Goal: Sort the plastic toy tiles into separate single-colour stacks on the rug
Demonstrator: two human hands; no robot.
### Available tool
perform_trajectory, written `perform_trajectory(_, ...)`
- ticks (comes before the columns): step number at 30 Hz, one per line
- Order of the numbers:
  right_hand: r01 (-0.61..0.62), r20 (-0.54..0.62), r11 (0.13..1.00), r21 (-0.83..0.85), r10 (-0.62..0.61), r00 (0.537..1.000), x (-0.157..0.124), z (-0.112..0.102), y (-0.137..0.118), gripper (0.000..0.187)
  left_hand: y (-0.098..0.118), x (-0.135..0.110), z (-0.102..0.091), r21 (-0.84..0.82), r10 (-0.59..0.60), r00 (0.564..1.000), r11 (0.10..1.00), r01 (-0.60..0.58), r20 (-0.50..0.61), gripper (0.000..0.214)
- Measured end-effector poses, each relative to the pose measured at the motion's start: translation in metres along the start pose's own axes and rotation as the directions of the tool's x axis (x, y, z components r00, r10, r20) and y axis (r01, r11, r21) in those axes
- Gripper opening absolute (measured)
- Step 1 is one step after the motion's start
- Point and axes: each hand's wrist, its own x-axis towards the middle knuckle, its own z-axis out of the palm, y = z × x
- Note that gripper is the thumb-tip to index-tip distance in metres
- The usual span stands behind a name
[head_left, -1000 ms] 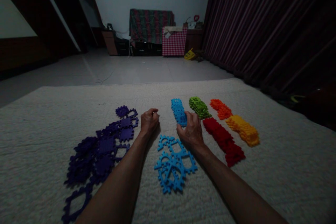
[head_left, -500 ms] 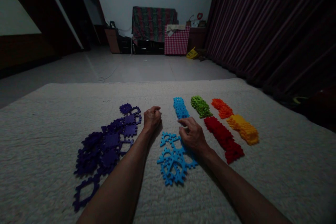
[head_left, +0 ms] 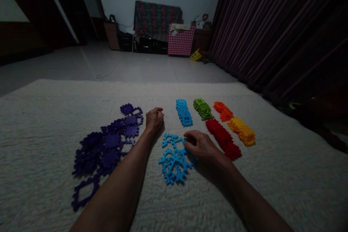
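My left hand [head_left: 154,119] rests on the pale quilted cover, its fingers curled into a fist with nothing showing in it. Loose purple toothed plastic pieces [head_left: 111,141] lie spread to its left, some solid and some with cut-out centres. My right hand [head_left: 199,145] hovers over the right side of a loose heap of light blue toothed pieces [head_left: 175,166], thumb and index finger bent with a gap between them. It hides part of that heap. Beyond it, a neat row of stacked light blue pieces [head_left: 184,112] leans on the cover.
Overlapping rows of green [head_left: 203,108], orange [head_left: 223,111], red [head_left: 223,138] and yellow pieces [head_left: 241,131] lie to the right. Past the quilted cover [head_left: 81,94] is a tiled floor [head_left: 152,69], with a checkered cloth [head_left: 181,41] at the wall and dark curtains [head_left: 261,36] on the right.
My right hand has drawn back from the stacked light blue row towards the loose blue heap. My left hand stays in its fist. The view has shifted slightly.
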Motion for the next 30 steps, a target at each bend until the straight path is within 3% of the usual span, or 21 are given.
perform_trajectory(5, -0.040, 0.094, 0.997, -0.065, 0.046, 0.995, -0.021, -0.012, -0.010, 0.030, 0.002, -0.002, -0.002, 0.034, 0.019, 1.000, 0.999, -0.019, -0.006, 0.037)
perform_trajectory(9, -0.023, 0.022, 0.997, -0.076, 0.025, 0.999, -0.030, -0.009, -0.013, 0.020, 0.005, -0.003, -0.004, 0.064, 0.025, 1.000, 0.998, -0.025, -0.001, 0.038)
perform_trajectory(15, 0.051, -0.016, 0.997, -0.061, -0.052, 0.999, -0.027, 0.000, -0.004, 0.013, 0.004, -0.003, -0.003, 0.066, 0.028, 1.000, 0.997, -0.028, -0.004, 0.038)
perform_trajectory(20, 0.076, 0.011, 0.997, -0.032, -0.076, 0.997, -0.019, -0.010, 0.002, 0.011, 0.004, -0.003, -0.003, 0.063, 0.034, 0.999, 0.997, -0.034, -0.002, 0.038)
perform_trajectory(24, 0.059, -0.118, 0.990, -0.124, -0.073, 0.990, 0.002, -0.013, 0.013, 0.013, 0.003, -0.003, -0.003, 0.051, 0.039, 0.999, 0.998, -0.039, -0.001, 0.037)
perform_trajectory(30, -0.041, -0.298, 0.957, -0.287, -0.048, 0.953, 0.027, 0.002, 0.028, 0.019, 0.000, -0.002, -0.001, 0.047, 0.037, 0.999, 0.998, -0.036, -0.002, 0.035)
